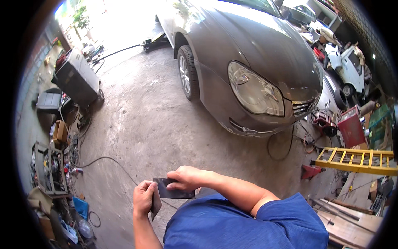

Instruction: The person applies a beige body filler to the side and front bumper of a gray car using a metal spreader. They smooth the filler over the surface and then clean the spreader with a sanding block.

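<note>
Hands, left (144,198) and right (187,177), grip 2 dark flat sheets (174,191), their lower edges partly hidden by fingers.

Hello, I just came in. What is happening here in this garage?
A person in a blue shirt stands on the concrete floor of a cluttered workshop, in front of a dusty grey car. Both bare hands are busy close to the chest: the right hand pinches a dark flat sheet, and the left hand grips a second dark flat piece beside it. A yellow ladder lies to the right.
</note>
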`<state>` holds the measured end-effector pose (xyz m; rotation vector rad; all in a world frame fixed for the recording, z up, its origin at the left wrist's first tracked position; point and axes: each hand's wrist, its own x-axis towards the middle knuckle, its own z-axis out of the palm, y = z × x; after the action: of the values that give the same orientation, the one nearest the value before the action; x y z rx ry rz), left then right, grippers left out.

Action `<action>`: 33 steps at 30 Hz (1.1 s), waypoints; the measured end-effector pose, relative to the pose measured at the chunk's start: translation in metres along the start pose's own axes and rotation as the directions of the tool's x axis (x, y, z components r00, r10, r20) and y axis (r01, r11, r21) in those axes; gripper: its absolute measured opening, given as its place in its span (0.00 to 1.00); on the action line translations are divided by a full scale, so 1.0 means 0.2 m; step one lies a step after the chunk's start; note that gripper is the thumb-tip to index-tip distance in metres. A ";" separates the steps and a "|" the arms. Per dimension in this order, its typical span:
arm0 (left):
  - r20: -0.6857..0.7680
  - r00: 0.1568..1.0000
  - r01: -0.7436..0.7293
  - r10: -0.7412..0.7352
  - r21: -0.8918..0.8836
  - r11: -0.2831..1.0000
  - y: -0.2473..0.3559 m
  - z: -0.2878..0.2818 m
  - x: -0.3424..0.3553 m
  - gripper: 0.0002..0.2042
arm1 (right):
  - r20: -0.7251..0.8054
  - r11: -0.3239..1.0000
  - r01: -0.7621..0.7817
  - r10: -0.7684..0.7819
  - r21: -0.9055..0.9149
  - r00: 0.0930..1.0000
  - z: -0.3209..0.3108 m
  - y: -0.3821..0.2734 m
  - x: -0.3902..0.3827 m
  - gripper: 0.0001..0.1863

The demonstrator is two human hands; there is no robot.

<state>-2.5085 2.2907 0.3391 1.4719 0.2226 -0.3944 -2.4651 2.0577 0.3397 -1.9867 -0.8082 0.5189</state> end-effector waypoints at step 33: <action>0.596 0.706 -0.005 -0.383 0.545 0.839 -0.14 0.18 0.31 0.14 | -0.634 0.615 -0.485 0.758 0.621 0.150 0.77 -0.23 -0.74 0.26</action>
<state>-2.4649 2.2467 0.2934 1.7130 -0.3696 -1.2354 -2.6812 2.0596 0.3089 -1.8678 0.8279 -0.0335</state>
